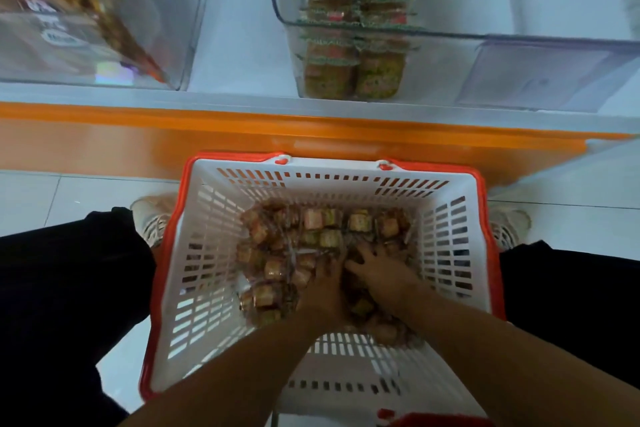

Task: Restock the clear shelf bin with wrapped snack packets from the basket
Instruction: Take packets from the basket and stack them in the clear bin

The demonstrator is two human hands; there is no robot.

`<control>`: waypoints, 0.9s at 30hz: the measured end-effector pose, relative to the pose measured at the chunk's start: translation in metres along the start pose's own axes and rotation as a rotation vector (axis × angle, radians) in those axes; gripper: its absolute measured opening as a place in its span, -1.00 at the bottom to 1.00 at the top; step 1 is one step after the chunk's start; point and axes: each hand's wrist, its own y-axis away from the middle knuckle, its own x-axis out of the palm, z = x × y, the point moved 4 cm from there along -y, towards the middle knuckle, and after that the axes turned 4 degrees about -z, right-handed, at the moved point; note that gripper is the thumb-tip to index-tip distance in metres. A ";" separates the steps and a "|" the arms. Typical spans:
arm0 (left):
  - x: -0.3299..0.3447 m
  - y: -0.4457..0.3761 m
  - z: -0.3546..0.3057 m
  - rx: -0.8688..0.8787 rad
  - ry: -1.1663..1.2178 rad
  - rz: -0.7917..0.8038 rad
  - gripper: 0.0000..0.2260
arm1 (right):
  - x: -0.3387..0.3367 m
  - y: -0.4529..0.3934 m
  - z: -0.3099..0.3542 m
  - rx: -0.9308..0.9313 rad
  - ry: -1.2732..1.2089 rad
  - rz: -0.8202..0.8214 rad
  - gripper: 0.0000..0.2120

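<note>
Both my hands are down in the basket [242,180], among the wrapped snack packets [298,250] piled toward its far side. My left hand [325,288] and right hand [377,270] lie on the heap, fingers buried; whether they grip anything I cannot tell. The clear shelf bin [450,35] stands above.

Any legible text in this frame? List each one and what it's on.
None can be read.
Orange-brown printed bag in the left clear bin: white lettering and an oval logo, too blurred.
Wrapped snack packets stacked in the clear shelf bin: print too small.
Wrapped snack packets in the white-and-red basket: print too small.
</note>
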 end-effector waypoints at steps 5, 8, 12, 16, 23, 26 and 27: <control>-0.022 -0.006 0.007 0.093 0.162 -0.152 -0.48 | -0.010 -0.005 -0.002 0.201 -0.200 0.065 -0.48; -0.035 -0.003 0.010 0.077 0.255 -0.197 -0.64 | -0.015 -0.007 -0.003 0.217 -0.229 0.123 -0.52; -0.046 0.001 0.014 0.014 0.336 -0.263 -0.85 | -0.032 -0.001 -0.010 0.244 -0.444 -0.024 -0.74; -0.066 0.009 0.008 0.004 0.501 -0.176 -0.77 | -0.059 0.006 -0.006 0.192 -0.645 -0.091 -0.83; -0.157 0.061 -0.023 -0.128 1.040 0.334 -0.78 | -0.156 0.028 0.029 0.015 -0.649 -0.086 -0.75; -0.216 0.095 -0.042 -0.052 1.136 0.486 -0.74 | -0.211 0.057 0.051 -0.081 -0.686 -0.160 -0.69; -0.236 0.108 -0.049 -0.014 1.156 0.524 -0.70 | -0.229 0.068 0.056 -0.091 -0.663 -0.186 -0.66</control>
